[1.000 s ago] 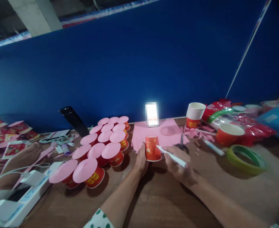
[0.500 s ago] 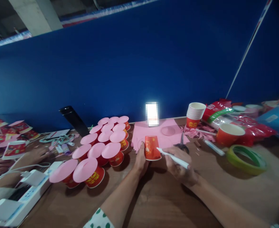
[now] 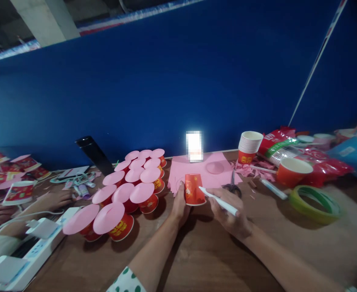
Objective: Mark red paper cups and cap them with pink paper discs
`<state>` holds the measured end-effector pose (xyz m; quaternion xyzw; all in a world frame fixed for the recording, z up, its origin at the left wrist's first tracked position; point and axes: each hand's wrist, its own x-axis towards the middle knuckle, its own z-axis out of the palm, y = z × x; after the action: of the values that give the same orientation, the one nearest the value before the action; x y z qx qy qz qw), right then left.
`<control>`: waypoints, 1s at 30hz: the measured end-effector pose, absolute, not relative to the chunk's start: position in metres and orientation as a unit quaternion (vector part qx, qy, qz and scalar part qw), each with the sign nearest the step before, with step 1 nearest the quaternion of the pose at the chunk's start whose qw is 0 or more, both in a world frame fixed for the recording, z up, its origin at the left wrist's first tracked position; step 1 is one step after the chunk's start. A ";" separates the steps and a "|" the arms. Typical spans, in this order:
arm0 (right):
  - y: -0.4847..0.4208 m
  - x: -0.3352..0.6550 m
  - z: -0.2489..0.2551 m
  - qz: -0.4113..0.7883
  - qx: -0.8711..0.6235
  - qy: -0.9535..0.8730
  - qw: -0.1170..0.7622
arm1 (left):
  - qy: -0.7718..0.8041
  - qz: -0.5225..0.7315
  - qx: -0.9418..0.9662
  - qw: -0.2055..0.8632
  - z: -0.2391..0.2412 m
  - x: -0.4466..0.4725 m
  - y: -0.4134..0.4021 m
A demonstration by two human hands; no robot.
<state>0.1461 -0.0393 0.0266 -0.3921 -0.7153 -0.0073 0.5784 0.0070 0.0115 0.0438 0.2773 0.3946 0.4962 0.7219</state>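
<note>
My left hand grips the left side of a red paper cup, which is upside down with its white rim toward the table. A white marker pen is pinched in my right hand; its tip meets the right part of the cup's printed side. Whether the tip leaves a mark is too small to see. Behind the cup lie pink paper sheets with a pink disc on top. Dark-handled scissors rest just beyond my right hand.
To the left stand rows of upturned red cups topped with pink discs, then a power strip and a co-worker's hand. Rightward are stacked cups, a single cup, green tape and another marker.
The marker and my right hand have shifted slightly left along the cup's side. My left hand and the cup hold nearly still. At far left, the co-worker's hand has moved a little right.
</note>
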 end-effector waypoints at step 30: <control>-0.040 0.145 0.028 -0.008 -0.394 -0.721 0.570 | 0.342 0.504 0.307 0.731 0.029 0.009 0.016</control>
<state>0.1447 -0.0400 0.0284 -0.3944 -0.7208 -0.0083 0.5699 0.0090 0.0157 0.0291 0.3073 0.3418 0.5041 0.7312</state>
